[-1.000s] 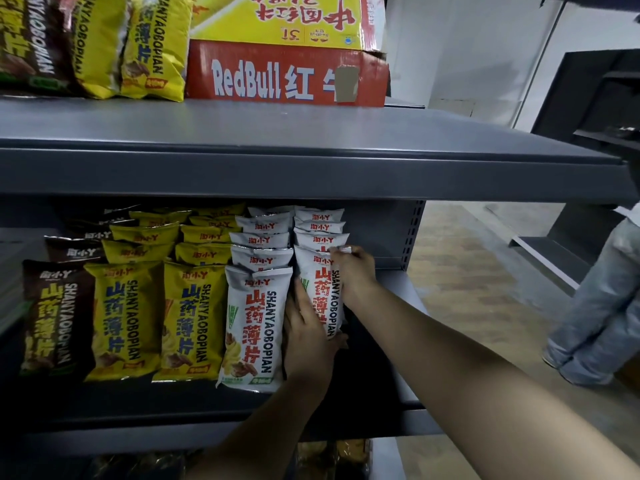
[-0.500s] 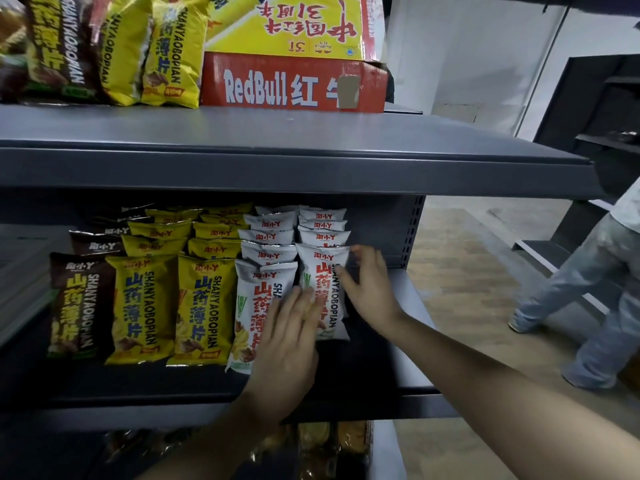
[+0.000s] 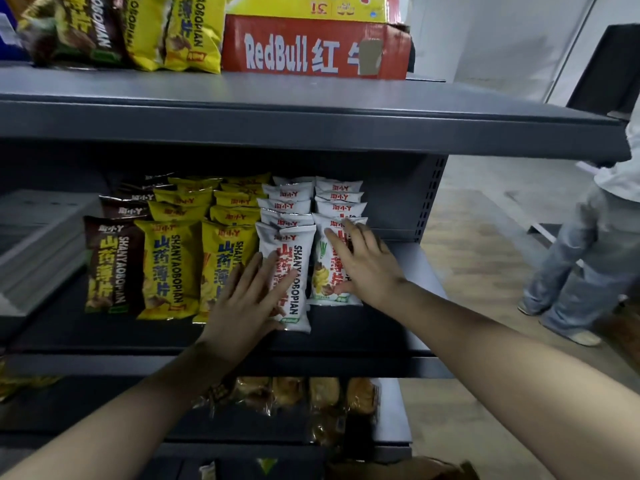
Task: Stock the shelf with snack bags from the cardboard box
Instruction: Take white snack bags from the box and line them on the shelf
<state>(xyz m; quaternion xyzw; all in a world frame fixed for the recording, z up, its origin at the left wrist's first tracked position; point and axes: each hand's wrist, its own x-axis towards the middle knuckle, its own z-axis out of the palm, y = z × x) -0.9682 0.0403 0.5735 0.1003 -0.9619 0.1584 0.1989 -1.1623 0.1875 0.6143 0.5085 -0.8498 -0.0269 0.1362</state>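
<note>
Rows of snack bags stand on the middle grey shelf (image 3: 346, 342): brown (image 3: 112, 268), yellow (image 3: 168, 268) and white ones. My left hand (image 3: 247, 301) lies flat with straight fingers on the front white bag (image 3: 294, 268) of the left white row. My right hand (image 3: 365, 263) presses its straight fingers on the front white bag (image 3: 323, 271) of the right white row. A brown cardboard box (image 3: 415, 469) shows only as a sliver at the bottom edge.
The upper shelf (image 3: 311, 112) carries a red RedBull carton (image 3: 315, 50) and more yellow and brown bags (image 3: 187, 32). Clear-wrapped pastries (image 3: 304, 393) sit on the shelf below. A person in jeans (image 3: 585, 265) stands in the aisle to the right.
My left hand slid left from between the two white rows onto the left front bag. My right hand moved from the right row's side onto its front face.
</note>
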